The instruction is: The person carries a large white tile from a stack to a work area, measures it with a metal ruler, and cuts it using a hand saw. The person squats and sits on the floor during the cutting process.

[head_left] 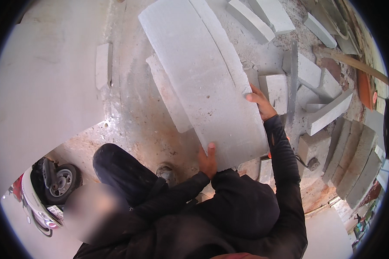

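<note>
A long, pale grey concrete block (194,73) lies slantwise in front of me, its far end at the top rim of the view. A lengthwise line runs along its upper face near the right edge. My left hand (208,161) grips its near left corner, thumb on the upper face and fingers out of sight beneath. Farther up, my right hand (262,102) is closed round the right edge, thumb on top. Under the block's left side, a rougher slab (168,97) sticks out. What bears the block's weight is hidden.
Cut block pieces (275,88) and offcuts lie about on the right, near a saw-like upright blade (294,73). Several slabs (354,159) lean together at the lower right. A small piece (103,65) rests at the left. A scooter (43,194) stands at the lower left.
</note>
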A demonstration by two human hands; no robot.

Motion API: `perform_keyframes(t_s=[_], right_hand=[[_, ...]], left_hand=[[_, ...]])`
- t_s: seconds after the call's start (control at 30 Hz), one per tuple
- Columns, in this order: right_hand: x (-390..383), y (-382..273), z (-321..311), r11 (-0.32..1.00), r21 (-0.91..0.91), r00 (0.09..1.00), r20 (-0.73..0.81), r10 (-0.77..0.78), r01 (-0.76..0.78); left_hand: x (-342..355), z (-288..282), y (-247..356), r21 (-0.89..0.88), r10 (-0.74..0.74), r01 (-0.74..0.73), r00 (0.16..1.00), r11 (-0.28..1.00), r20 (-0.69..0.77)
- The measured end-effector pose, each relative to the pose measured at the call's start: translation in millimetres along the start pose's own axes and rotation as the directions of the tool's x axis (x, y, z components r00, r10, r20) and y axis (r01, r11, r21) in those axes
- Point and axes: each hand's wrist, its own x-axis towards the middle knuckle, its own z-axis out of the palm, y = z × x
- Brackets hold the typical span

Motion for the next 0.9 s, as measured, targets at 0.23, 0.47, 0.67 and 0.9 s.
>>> perform_keyframes(t_s=[0.23,0.47,0.67,0.9], right_hand=[[-31.7,-3.9,-8.9,0.973,-0.185,0.927,-0.323,-0.192,0.136],[-193.7,82.2,-24.8,0.328,-0.843,0.593,-0.534,-0.603,-0.427],[-232.1,124.7,-49.8,0.248,-0.766,0.682,-0.641,-0.351,-0.593],[-250.7,120.4,-43.8,0.265,-0.823,0.764,-0.566,-0.311,-0.502]], left_hand=[[-0.3,2.2,-23.7,0.01,-0.081,0.081,0.995,0.997,-0.05],[-11.2,-10.2,-29.0,0.135,-0.084,0.116,0.971,0.984,-0.224],[-2.3,4.5,93.1,0.873,0.398,-0.186,0.917,0.451,-0.01],[31.8,1.9,156.6,0.906,0.093,-0.42,0.902,-0.04,0.422]])
